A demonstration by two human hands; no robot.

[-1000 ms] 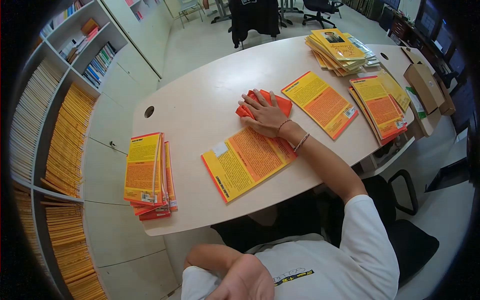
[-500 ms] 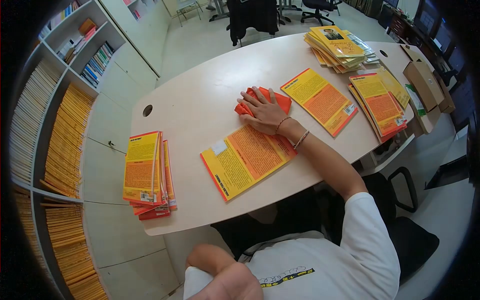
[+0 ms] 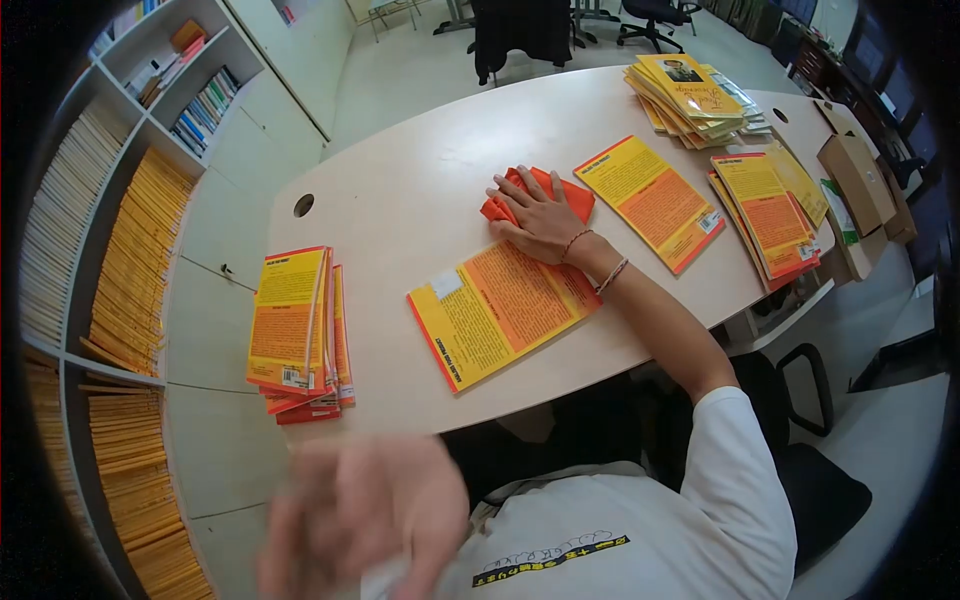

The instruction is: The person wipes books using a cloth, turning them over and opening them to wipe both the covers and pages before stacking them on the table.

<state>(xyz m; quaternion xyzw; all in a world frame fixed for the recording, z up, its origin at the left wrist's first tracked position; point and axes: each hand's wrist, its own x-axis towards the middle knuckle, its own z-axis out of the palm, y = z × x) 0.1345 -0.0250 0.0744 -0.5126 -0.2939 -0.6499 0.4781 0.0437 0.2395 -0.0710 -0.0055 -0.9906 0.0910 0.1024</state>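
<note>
My right hand (image 3: 541, 222) lies flat with its fingers spread on a red cloth (image 3: 576, 198), its heel at the upper edge of a yellow-and-orange book (image 3: 490, 322). This book lies back cover up, with a white patch near one corner. Low in the view, my left hand (image 3: 370, 510) is raised in front of my body, its fingers smeared by motion. Right of the cloth is another such book (image 3: 650, 203). A stack of similar books (image 3: 287, 322) sits at the table's left end, another stack (image 3: 757, 208) at the right.
On the table (image 3: 385, 210), a pile of yellow books (image 3: 686, 92) stands at the back right, near cardboard boxes (image 3: 857, 180). Shelves full of yellow volumes (image 3: 140, 260) line the left side. A black chair (image 3: 820, 490) is at the lower right.
My left hand has moved left and up toward the table's front edge. My right hand stays on the red cloth. The whole view has shifted slightly.
</note>
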